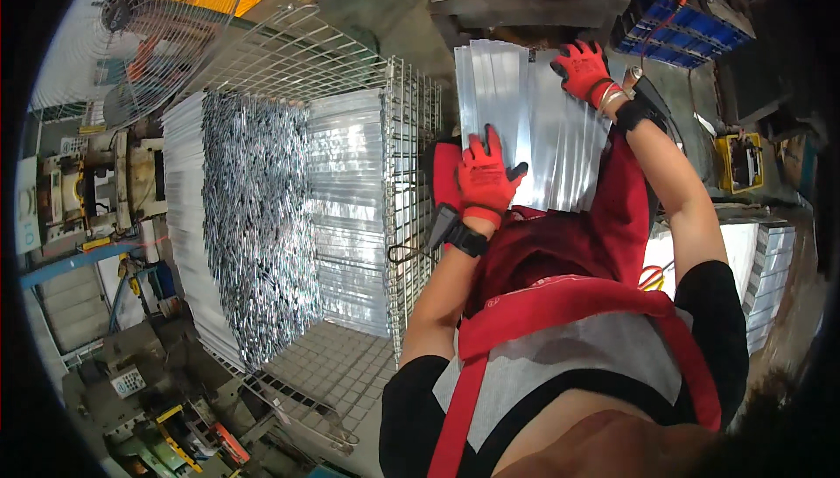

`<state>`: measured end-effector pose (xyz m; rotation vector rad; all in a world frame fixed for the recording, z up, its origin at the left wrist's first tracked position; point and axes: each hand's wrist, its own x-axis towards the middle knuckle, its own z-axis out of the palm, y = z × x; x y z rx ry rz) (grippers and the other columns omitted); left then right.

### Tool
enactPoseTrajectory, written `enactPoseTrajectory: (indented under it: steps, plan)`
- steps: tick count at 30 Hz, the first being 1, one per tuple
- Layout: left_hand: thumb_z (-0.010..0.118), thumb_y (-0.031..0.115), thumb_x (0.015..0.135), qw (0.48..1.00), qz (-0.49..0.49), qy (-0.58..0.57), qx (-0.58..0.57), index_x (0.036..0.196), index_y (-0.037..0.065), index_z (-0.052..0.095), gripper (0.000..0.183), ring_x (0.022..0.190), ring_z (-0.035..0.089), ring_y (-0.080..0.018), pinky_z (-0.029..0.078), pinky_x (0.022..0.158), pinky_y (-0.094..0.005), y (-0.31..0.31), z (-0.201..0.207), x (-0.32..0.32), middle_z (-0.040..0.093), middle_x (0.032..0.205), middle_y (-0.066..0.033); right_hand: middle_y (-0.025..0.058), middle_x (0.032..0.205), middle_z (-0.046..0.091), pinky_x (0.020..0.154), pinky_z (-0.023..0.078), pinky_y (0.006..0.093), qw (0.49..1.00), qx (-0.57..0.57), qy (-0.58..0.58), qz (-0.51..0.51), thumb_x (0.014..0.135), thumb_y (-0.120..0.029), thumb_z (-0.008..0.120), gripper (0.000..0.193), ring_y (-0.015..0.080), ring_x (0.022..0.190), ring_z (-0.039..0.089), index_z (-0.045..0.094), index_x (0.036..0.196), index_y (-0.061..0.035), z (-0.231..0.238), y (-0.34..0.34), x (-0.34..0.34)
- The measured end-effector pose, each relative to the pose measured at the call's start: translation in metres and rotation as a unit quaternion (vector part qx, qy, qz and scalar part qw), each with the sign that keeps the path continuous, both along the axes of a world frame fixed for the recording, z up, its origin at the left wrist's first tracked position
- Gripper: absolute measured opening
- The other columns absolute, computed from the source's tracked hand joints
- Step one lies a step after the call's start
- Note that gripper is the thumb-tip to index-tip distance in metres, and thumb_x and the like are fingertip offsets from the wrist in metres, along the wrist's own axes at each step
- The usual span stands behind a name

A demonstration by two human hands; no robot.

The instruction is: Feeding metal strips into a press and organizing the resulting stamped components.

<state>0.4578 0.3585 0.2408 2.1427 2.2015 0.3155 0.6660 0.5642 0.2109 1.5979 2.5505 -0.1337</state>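
A stack of long, shiny metal strips (499,97) lies across my lap on the red apron (560,246). My left hand (490,179), in a red glove with black fingertips, rests at the near left edge of the strips, its thumb and fingers apart. Near the far right end of the strips, my right hand (581,74) wears a matching glove. Its fingers are spread over the metal, and the thumb points left. Neither hand visibly grips a strip. Black bands circle both wrists.
To my left stands a wire mesh cage (411,207) packed with stacked metal strips (262,207). A large fan (127,14) is beyond it. Blue crates (682,32) sit at the far right, with a yellow bin (739,163) nearer. More stacked metal pieces (770,277) are at my right.
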Motion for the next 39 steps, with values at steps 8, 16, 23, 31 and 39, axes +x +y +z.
enactPoseTrajectory:
  steps: [8,16,23,31,39]
  plan:
    - [0.07,0.05,0.07,0.962,-0.142,0.003,-0.235,0.125,-0.017,0.035,0.093,0.076,0.065,-0.0262,0.051,0.066,-0.037,-0.026,-0.03,0.071,0.065,0.082,-0.0126,0.0074,0.128,0.049,0.106,0.022,0.0552,0.993,0.082,0.087,0.01,0.073,-0.037,0.065,0.046,0.0319,0.124,0.038,0.059,0.116,-0.0225,-0.003,-0.03,0.042]
    - [0.066,0.036,0.074,0.953,-0.104,-0.156,-0.238,0.125,-0.001,0.042,0.068,0.087,0.063,-0.0346,0.05,0.074,-0.0443,-0.043,-0.035,0.066,0.064,0.093,-0.0187,0.0093,0.116,0.056,0.097,0.039,0.0389,0.943,0.041,0.329,-0.025,0.078,-0.03,0.066,0.042,0.0314,0.112,0.048,0.058,0.117,-0.0153,-0.009,-0.093,0.064]
    - [0.069,0.039,0.071,0.944,-0.115,-0.201,-0.236,0.126,0.014,0.048,0.064,0.104,0.054,-0.0381,0.048,0.083,-0.0462,-0.043,-0.007,0.078,0.042,0.125,-0.0183,0.0086,0.128,0.049,0.105,0.025,0.0507,0.975,0.064,0.208,0.041,0.079,-0.037,0.062,0.056,0.0343,0.124,0.039,0.048,0.129,-0.0177,-0.012,-0.118,0.036]
    - [0.074,0.046,0.063,0.95,-0.097,-0.172,-0.241,0.132,0.011,0.038,0.086,0.106,0.051,-0.0395,0.048,0.083,-0.0476,-0.034,-0.006,0.082,0.04,0.123,-0.0203,0.0111,0.137,0.042,0.105,0.021,0.0554,0.991,0.089,0.099,-0.027,0.073,-0.049,0.064,0.073,0.0347,0.13,0.031,0.042,0.135,-0.0178,-0.01,-0.022,-0.003]
    - [0.075,0.04,0.065,0.964,-0.111,-0.127,-0.204,0.143,0.002,0.017,0.105,0.097,0.056,-0.041,0.05,0.08,-0.0439,-0.04,-0.006,0.091,0.047,0.112,-0.0256,0.0101,0.135,0.045,0.105,0.024,0.0524,0.988,0.038,0.114,-0.097,0.074,-0.049,0.062,0.067,0.0315,0.129,0.034,0.046,0.132,-0.0187,-0.024,-0.006,0.005]
